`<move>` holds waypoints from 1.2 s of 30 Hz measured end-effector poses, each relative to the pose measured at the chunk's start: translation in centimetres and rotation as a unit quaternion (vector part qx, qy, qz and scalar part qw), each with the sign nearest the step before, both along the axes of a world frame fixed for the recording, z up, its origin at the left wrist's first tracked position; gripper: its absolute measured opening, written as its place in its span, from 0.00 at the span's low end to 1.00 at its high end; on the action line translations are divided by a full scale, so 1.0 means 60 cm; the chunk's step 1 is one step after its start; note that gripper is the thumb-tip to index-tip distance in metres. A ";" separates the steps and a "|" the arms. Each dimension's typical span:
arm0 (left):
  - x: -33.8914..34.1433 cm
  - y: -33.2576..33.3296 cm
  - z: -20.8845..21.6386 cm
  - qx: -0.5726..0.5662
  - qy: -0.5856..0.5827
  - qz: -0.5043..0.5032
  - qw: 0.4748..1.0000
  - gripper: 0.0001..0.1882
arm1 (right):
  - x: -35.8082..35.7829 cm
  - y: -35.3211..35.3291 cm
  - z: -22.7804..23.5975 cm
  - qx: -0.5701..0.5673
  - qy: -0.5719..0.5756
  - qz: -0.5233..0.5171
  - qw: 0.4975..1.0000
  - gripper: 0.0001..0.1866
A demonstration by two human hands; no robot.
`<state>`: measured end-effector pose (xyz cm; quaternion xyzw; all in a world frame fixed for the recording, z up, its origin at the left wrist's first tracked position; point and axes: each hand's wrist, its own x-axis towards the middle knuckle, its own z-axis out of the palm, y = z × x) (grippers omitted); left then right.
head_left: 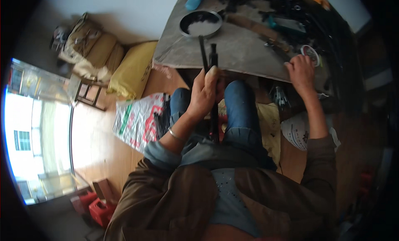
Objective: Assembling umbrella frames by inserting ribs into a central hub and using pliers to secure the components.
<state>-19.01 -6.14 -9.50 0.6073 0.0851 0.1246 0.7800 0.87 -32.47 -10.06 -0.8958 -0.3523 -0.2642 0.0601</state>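
Observation:
My left hand (203, 93), with a bracelet at the wrist, is closed around black rods over my lap. A thin black rod (203, 52) slants up from the fist toward a round pan. Beside it a thicker black rod (214, 56) stands nearly parallel, and its lower length runs down between my knees. My right hand (301, 73) rests at the table's near edge with its fingers curled. Close to its fingertips lies a dark hand tool (277, 51), its kind unclear. Just beyond the knuckles is a round white-rimmed tub (310, 55). Whatever is under the right fingers is hidden.
On the grey-covered table (245, 54) stands the pan (201, 25) with white material inside. Many black parts (253, 2) and a teal box (287, 24) lie farther back. Yellow sacks (135, 68), a printed plastic bag (139, 118) and a white bag (295, 133) sit on the floor.

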 end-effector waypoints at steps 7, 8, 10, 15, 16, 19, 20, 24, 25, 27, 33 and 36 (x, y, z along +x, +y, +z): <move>-0.011 0.010 -0.003 -0.033 -0.027 0.018 0.999 0.26 | -0.104 0.037 0.051 0.393 0.431 -0.003 0.812 0.15; -0.008 0.007 -0.002 -0.032 -0.022 0.012 0.999 0.26 | -0.126 0.041 0.048 0.380 0.485 -0.004 0.787 0.14; -0.006 0.004 0.003 -0.031 0.000 0.045 0.999 0.26 | -0.176 0.056 0.029 0.374 0.522 0.010 0.766 0.12; -0.001 -0.004 0.001 -0.014 -0.013 0.024 1.000 0.26 | -0.222 0.071 0.007 0.232 0.314 0.126 0.912 0.23; 0.000 -0.005 0.003 -0.011 -0.021 0.018 1.000 0.26 | -0.221 0.076 0.010 0.190 0.232 0.143 0.943 0.26; -0.004 -0.003 -0.002 0.016 -0.013 0.029 0.999 0.27 | -0.212 0.094 0.019 0.197 0.182 0.161 0.950 0.27; -0.006 -0.003 -0.001 0.017 -0.015 0.032 0.999 0.27 | -0.209 0.099 0.022 0.195 0.152 0.168 0.954 0.27; -0.005 -0.007 0.002 0.044 0.006 0.038 0.998 0.28 | -0.202 0.101 0.034 0.165 0.118 0.159 0.966 0.26; -0.005 -0.007 0.003 0.048 0.011 0.043 0.998 0.28 | -0.200 0.101 0.036 0.155 0.100 0.162 0.969 0.25; -0.007 -0.006 0.006 0.050 0.007 0.044 0.998 0.27 | -0.197 0.096 0.037 0.144 0.082 0.166 0.972 0.23; -0.007 -0.009 0.006 0.098 -0.015 0.055 0.994 0.24 | -0.228 0.070 0.033 0.260 0.654 0.148 0.695 0.10; -0.004 -0.018 0.003 0.093 -0.026 0.030 0.995 0.23 | -0.235 0.042 0.039 0.293 0.925 0.161 0.182 0.14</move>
